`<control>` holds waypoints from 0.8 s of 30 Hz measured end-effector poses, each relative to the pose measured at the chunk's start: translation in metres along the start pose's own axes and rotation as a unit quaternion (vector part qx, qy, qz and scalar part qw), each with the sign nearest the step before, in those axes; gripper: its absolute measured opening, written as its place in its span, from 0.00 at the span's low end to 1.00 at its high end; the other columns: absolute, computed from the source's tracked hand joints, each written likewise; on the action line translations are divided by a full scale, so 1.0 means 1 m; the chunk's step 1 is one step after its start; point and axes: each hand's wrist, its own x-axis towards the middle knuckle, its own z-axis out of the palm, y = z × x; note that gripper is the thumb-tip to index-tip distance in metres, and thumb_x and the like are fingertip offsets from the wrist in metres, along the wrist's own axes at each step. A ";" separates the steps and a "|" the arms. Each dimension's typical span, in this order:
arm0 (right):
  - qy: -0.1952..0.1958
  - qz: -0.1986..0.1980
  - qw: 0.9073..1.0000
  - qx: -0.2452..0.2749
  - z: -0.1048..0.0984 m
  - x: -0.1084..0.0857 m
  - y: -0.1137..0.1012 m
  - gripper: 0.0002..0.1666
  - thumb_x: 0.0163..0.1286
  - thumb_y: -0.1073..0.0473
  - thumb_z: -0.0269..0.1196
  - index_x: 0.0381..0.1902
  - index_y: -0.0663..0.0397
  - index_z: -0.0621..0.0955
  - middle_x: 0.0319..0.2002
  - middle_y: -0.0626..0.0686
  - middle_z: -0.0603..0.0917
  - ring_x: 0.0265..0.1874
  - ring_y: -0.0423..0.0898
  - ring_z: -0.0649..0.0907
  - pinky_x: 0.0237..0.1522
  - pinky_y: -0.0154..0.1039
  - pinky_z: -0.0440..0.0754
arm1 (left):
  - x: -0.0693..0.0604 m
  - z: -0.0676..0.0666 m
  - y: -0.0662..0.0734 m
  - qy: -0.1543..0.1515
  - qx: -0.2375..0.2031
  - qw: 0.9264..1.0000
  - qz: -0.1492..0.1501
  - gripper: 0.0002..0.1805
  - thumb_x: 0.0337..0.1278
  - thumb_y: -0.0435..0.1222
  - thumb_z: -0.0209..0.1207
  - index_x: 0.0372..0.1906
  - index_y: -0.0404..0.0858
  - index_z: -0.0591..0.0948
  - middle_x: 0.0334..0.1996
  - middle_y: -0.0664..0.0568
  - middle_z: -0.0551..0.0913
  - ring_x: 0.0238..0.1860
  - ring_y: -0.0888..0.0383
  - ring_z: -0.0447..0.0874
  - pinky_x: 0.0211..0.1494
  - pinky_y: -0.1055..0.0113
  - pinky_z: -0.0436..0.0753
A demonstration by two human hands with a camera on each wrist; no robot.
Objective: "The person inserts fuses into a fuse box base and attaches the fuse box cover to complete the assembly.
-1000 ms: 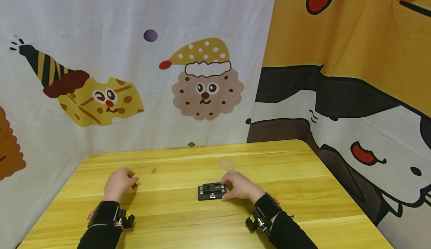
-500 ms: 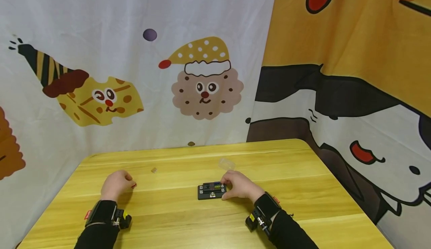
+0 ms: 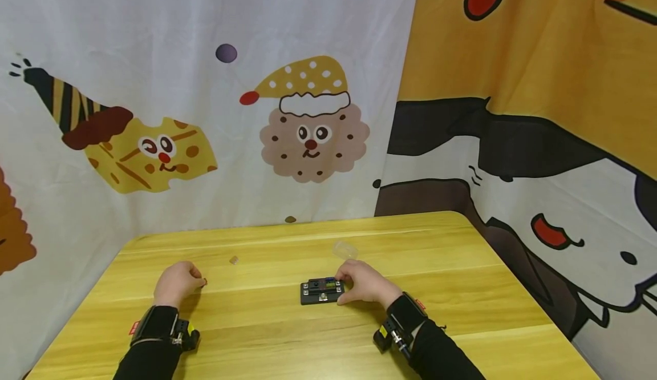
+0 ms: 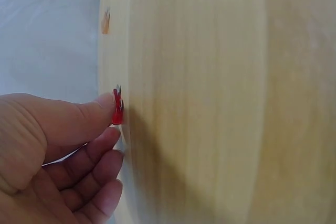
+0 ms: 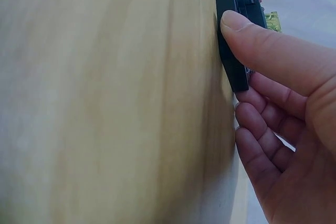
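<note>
Reaches forward with both arms, set well apart over the tabletop [image 3: 267,334]. Angles left hand [image 3: 177,284] knuckles-up at the left side, pointing fingers inward. Pinches small red piece [image 4: 117,115] there between thumb and fingertips, nearly closed, with the other fingers loosely curled below in left wrist view. Angles right hand [image 3: 365,284] inward too, with wrist lower right. Grips right end of black block [image 3: 319,293] near the middle of the tabletop, with thumb on the near side and fingers at the far side, spread only about as wide as the block. Curls remaining fingers beside its end in right wrist view.

Can barely make out red piece in head view, just a speck at the fingertips. Can't tell if touching the tabletop or just above. Can't see forefinger clearly behind left thumb. Covers block's right end with right hand; crops block at top edge of right wrist view. Crops both sleeves [image 3: 151,363] at bottom of head view.

Can see orange piece [image 4: 105,23] lying beyond left hand, tiny and blurred. Can see clear piece [image 3: 345,250] just beyond right hand, faint in outline.
</note>
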 end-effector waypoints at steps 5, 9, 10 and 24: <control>-0.002 -0.002 1.000 -0.001 0.000 0.001 0.000 0.25 0.49 0.54 0.80 0.43 0.53 0.83 0.42 0.45 0.79 0.43 0.46 0.79 0.51 0.44 0.77 | 0.000 0.000 -0.001 0.000 0.006 1.000 -0.003 0.09 0.50 0.34 0.69 0.27 0.33 0.81 0.25 0.47 0.81 0.28 0.49 0.77 0.35 0.52 0.76; -0.002 0.000 1.000 0.002 0.000 0.001 0.001 0.25 0.49 0.54 0.80 0.44 0.53 0.83 0.42 0.45 0.79 0.43 0.45 0.79 0.51 0.44 0.77 | 0.000 0.000 0.001 -0.005 0.009 1.000 -0.004 0.09 0.51 0.34 0.68 0.26 0.34 0.80 0.25 0.48 0.80 0.27 0.50 0.76 0.34 0.54 0.75; -0.003 0.001 1.000 0.003 0.000 0.001 0.001 0.25 0.49 0.54 0.80 0.44 0.53 0.83 0.42 0.45 0.79 0.43 0.45 0.80 0.51 0.44 0.77 | 0.000 -0.001 0.001 -0.006 0.010 1.000 -0.003 0.09 0.51 0.34 0.68 0.26 0.34 0.80 0.25 0.48 0.80 0.27 0.50 0.75 0.33 0.54 0.75; -0.006 0.005 1.000 0.005 0.000 -0.001 -0.001 0.25 0.50 0.54 0.80 0.45 0.53 0.82 0.43 0.46 0.79 0.44 0.46 0.80 0.51 0.44 0.77 | 0.000 -0.003 0.008 -0.024 0.032 0.999 0.007 0.08 0.52 0.33 0.67 0.25 0.35 0.79 0.24 0.50 0.78 0.25 0.53 0.74 0.32 0.56 0.75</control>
